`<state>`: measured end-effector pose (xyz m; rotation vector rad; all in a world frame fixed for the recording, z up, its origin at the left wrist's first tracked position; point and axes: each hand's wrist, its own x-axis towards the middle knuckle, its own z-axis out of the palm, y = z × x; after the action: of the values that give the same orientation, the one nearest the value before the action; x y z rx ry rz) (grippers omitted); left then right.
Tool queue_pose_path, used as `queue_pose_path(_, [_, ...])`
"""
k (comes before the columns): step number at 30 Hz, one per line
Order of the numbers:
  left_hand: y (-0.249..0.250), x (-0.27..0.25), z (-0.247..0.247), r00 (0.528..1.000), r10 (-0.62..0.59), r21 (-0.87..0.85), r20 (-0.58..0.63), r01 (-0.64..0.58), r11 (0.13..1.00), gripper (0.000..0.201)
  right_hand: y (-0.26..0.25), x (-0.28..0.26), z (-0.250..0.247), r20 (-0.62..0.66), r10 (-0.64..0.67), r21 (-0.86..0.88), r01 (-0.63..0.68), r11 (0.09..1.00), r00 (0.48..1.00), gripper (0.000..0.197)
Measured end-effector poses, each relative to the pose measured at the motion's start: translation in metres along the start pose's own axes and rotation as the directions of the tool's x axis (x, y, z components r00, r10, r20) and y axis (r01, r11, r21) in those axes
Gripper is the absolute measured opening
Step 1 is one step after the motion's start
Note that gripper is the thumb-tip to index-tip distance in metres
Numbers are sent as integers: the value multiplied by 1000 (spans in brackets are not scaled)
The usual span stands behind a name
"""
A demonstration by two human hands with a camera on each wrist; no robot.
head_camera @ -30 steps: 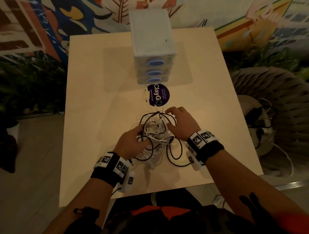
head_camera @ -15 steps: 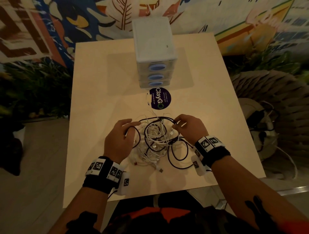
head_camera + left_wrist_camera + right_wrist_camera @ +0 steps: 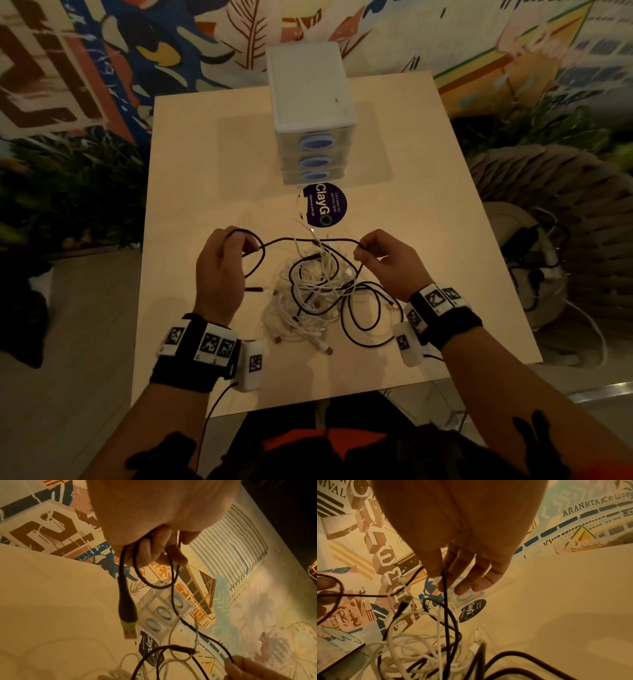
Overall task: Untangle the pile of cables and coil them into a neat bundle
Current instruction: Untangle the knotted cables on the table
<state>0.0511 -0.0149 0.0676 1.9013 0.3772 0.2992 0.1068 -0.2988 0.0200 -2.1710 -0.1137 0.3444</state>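
We've got the black cable (image 3: 301, 241) pinched w/ left hand (image 3: 219, 270) near its plug and right hand (image 3: 387, 263) further along; pile (image 3: 308, 298) mid-table (image 3: 191, 171). Light, floppy, snags easily, so grip by plug ends.

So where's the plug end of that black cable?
In the left wrist view the plug dangles below the left hand, which grips the black cable left of the white cables.
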Motion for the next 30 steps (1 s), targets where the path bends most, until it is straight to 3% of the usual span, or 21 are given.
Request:
queue_pose_path(4, [9, -5, 12, 982, 185, 367, -41, -158, 917, 39, -11, -1, -1, 4, -28, 83, 28, 996, 1000, 7])
queue_pose_path(6, [14, -5, 17, 968, 227, 419, -106, -164, 893, 30, -15, -1, -2, 15, -44, 108, 42, 993, 999, 6])
queue_pose_path(8, [16, -4, 18, 962, 253, 426, -98, -190, 885, 18, -18, -2, -3, 31, -67, 116, 63, 991, 997, 7])
queue_pose_path(12, [21, -5, 21, 929, 326, 483, 176, -370, 793, 57, -23, -5, -4, 63, -168, 140, 158, 977, 984, 17])
queue_pose_path(17, [18, -4, 33, 908, 197, 495, 369, -372, 785, 63, -30, -6, 1, 92, -204, 128, 192, 973, 975, 13])
queue_pose_path(20, [15, -2, 37, 871, 138, 505, 472, -395, 767, 67, -34, -6, 3, 87, -240, 162, 224, 961, 967, 15])
queue_pose_path(25, [18, 2, 41, 832, 194, 498, 520, -480, 723, 39, -47, -4, -7, 84, -248, 240, 222, 945, 965, 14])
queue_pose_path(30, [22, 1, 50, 842, 349, 418, 411, -514, 749, 19, -44, -1, -5, 96, -244, 148, 229, 962, 965, 11])
